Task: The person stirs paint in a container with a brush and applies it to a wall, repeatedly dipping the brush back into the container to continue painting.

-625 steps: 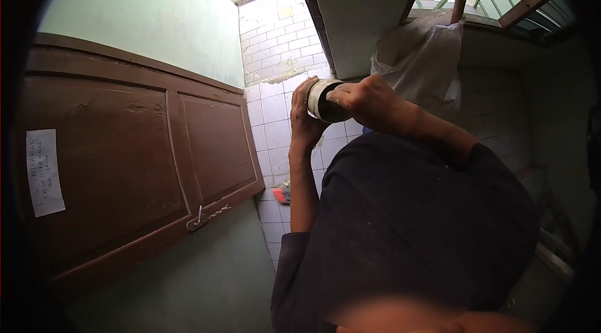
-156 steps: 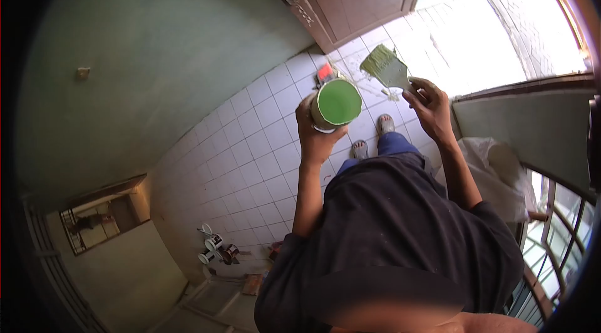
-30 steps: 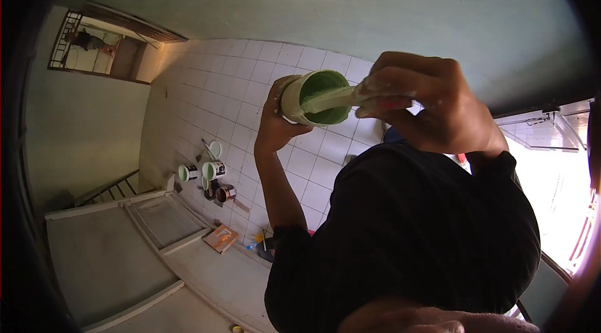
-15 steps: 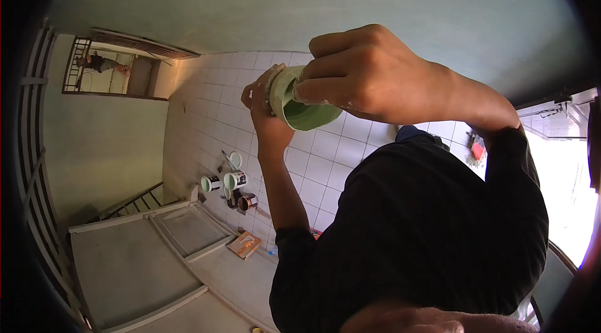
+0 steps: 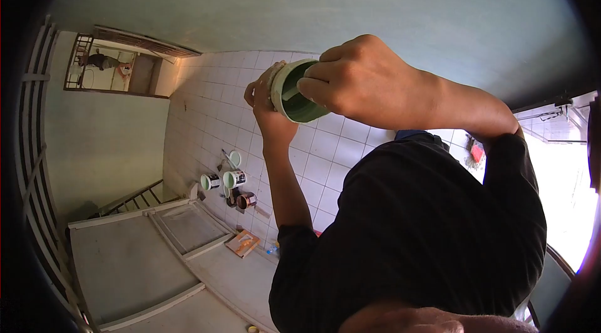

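A small tub (image 5: 299, 109) with a pale, paint-smeared rim and green paint on its inner walls is held up in front of me. My left hand (image 5: 266, 102) is wrapped round its outside, with whitish smears on the fingers. Over the tub's mouth, the fingers of my right hand (image 5: 360, 79) are pinched together and reach inside the rim. A light strip shows beneath those fingertips inside the tub; I cannot tell what it is.
On the white tiled floor (image 5: 332, 151) stand a white paint bucket (image 5: 234, 179), a smaller paint can (image 5: 210, 182) and a brown-rimmed can (image 5: 247, 200). A round lid (image 5: 235, 158) lies beside them. An orange-and-white box (image 5: 243, 243) is near the panelled door (image 5: 134, 264). Another person (image 5: 103, 62) is beyond the far opening.
My right hand has shifted slightly down in the view, over the tub. The tub has turned, showing more of its inside, and the light strip now shows under my fingertips.
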The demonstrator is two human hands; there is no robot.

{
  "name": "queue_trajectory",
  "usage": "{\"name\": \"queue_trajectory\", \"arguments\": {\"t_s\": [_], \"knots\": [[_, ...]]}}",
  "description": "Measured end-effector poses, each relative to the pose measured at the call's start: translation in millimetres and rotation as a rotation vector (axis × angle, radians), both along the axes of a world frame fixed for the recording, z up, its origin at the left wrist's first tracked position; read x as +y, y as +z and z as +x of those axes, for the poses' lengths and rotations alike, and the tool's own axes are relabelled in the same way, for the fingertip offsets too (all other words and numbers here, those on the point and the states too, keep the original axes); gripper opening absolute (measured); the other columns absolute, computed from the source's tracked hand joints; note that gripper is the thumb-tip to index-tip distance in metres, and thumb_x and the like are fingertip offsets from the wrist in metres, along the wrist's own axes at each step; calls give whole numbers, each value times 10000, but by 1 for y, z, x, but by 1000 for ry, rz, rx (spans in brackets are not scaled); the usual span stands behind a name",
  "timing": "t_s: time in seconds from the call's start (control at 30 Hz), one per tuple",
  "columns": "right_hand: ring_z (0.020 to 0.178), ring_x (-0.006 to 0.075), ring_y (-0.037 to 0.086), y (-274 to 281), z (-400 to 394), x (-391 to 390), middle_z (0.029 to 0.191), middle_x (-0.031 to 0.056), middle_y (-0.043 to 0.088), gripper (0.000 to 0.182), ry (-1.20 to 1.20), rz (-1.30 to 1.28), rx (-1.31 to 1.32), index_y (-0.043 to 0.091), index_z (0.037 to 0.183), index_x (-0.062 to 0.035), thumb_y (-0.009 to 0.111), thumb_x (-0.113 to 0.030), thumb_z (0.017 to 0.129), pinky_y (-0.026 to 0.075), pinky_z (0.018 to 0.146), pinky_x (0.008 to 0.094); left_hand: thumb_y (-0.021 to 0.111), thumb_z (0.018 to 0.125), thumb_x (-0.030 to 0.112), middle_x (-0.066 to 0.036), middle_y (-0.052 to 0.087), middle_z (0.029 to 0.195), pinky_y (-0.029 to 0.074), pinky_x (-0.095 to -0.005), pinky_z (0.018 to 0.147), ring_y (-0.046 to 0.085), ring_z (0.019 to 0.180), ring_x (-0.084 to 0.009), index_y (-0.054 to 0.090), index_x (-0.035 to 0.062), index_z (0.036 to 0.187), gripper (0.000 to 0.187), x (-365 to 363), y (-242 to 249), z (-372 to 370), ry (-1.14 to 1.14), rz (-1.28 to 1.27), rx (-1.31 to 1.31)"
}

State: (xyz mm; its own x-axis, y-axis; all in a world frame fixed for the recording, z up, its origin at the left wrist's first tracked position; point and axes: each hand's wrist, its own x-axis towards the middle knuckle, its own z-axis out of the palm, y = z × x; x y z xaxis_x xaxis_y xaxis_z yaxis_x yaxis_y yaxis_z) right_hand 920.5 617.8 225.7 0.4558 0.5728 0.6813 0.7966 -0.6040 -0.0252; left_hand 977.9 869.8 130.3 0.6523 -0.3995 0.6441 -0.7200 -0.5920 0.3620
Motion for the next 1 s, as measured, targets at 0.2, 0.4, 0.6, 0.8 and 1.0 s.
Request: {"name": "queue_trajectory", "arguments": {"t_s": [0.2,0.4,0.6,0.8,1.0], "knots": [[651,232,712,-3,3,-1,764,76,708,255,29,69,25,708,935,-8,791,-46,697,568,549,352,926,669,86,-53,702,1344,347,-463,1126,536,1279,-281,620,93,1369,764,2,-9,-1,21,-44,28],[621,292,710,1,-1,4,649,128,666,79,26,109,22,671,763,-31,749,-40,748,549,544,383,918,716,104,-56,691,1377,341,-449,1128,540,1292,-267,607,89,1389,742,6,-3,2,-24,-2,4],[621,303,709,-1,-2,5,652,127,671,100,30,67,59,653,745,-26,751,-38,741,548,540,386,908,760,120,-58,686,1385,340,-431,1132,549,1322,-256,588,87,1397,714,6,-11,5,-22,40,4],[646,237,721,-8,0,5,775,67,706,290,20,12,71,718,972,-26,784,-54,692,560,533,352,898,771,106,-47,692,1364,329,-417,1139,511,1335,-232,599,97,1389,686,2,-13,-3,10,11,131],[637,232,717,-8,-7,8,772,62,700,280,-22,-58,84,715,990,-35,782,-44,719,560,536,351,902,761,86,-33,706,1342,308,-410,1140,539,1301,-212,625,114,1370,669,3,-11,-1,-19,10,37]]}}
